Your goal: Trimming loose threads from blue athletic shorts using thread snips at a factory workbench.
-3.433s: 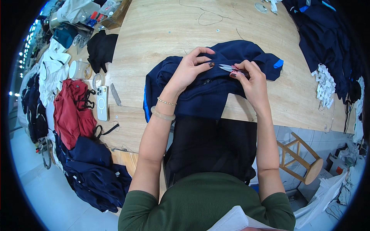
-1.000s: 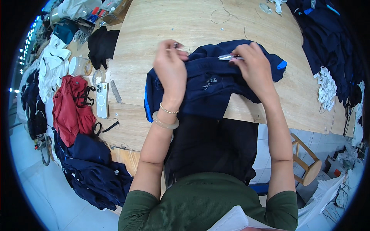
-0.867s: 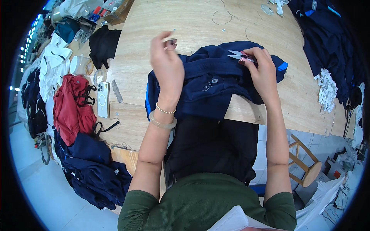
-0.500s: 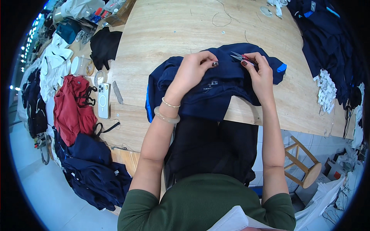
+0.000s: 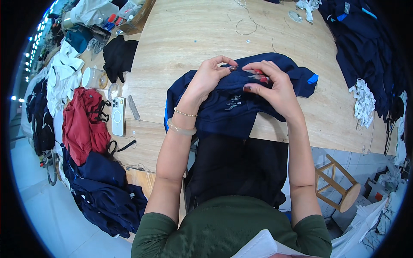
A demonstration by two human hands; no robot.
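Observation:
A navy garment (image 5: 219,119) with bright blue accents lies bunched on the table's near edge, partly over my lap. Small white print shows on its inside. At its gathered upper edge, my left hand (image 5: 211,77) pinches the fabric between thumb and fingertips. Just to the right, my right hand (image 5: 275,88) curves over the same edge, its forefinger close to the left fingertips. Tucked within the right hand are small red-handled scissors (image 5: 260,78); their silver blades show in part, and the fingers hide the rest of them.
The wooden table (image 5: 180,34) carries loose threads and a small round lid (image 5: 295,16). Left are a phone (image 5: 118,117), a red garment (image 5: 85,129) and a white tub (image 5: 90,78). Dark clothes (image 5: 365,56) are heaped right, beside a white cloth bundle (image 5: 363,103). A wooden stool (image 5: 349,197) stands lower right.
My right hand has moved left toward my left hand, and the scissors, whose blades pointed up and left, now sit tucked under its fingers. The garment's gathered edge has shifted slightly.

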